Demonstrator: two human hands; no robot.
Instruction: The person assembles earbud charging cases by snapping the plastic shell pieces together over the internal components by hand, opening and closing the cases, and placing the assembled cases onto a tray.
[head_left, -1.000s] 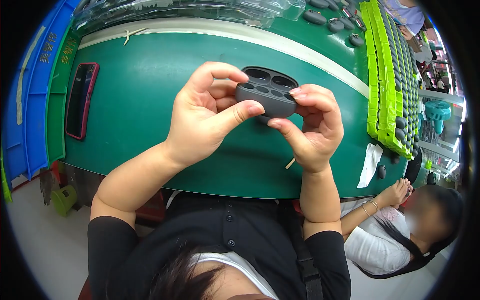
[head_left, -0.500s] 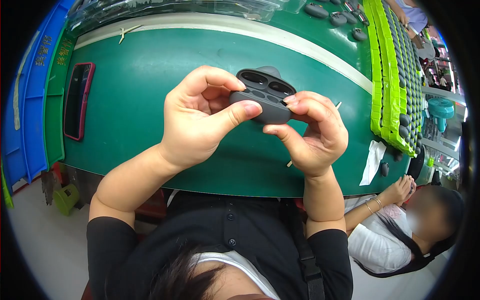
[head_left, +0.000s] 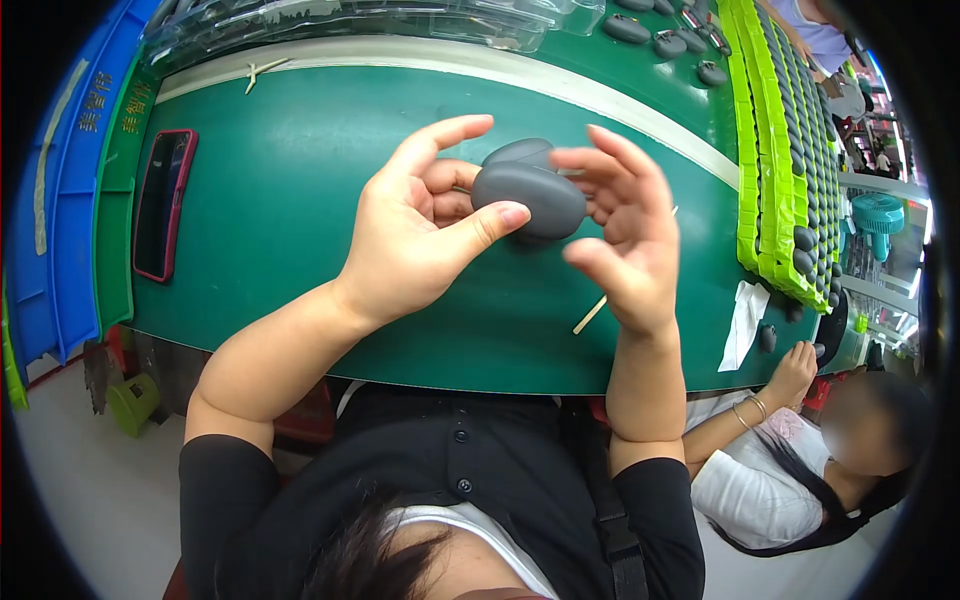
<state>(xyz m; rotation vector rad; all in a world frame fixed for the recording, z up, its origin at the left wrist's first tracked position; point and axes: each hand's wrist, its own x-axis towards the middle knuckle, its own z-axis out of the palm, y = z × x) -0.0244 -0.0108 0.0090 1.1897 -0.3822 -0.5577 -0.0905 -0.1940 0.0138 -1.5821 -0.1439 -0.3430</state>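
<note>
Gripping a dark grey oval case (head_left: 532,203) between thumb and curled fingers, the left hand (head_left: 405,235) holds it just above the middle of the frame, its index finger raised clear. The right hand (head_left: 632,245) is spread, thumb apart and fingers blurred; whether any fingertip touches the right end of the case cannot be told. Behind the case sits a second grey rounded piece (head_left: 520,152), half covered, so its full shape is unclear. A thin stick (head_left: 590,315) runs behind the right hand, partly hidden.

At the upper right, a yellow-green tray (head_left: 746,230) carries rows of dark rounded pieces, too small and crowded toward the far end to separate. Clear plastic trays (head_left: 400,15) are cut off by the top edge. A blue crate (head_left: 70,230) and a green crate (head_left: 113,250) line the left side, contents out of sight.

The green surface (head_left: 280,200) bears a pale strip (head_left: 480,66) across its upper part, a red-edged phone (head_left: 165,205) at left, and a white tissue (head_left: 743,325) at right. Beyond, a teal fan (head_left: 878,215) stands at the right edge; at lower right, a co-worker's hand (head_left: 792,376) is near a small grey thing (head_left: 819,350), partly hidden.
</note>
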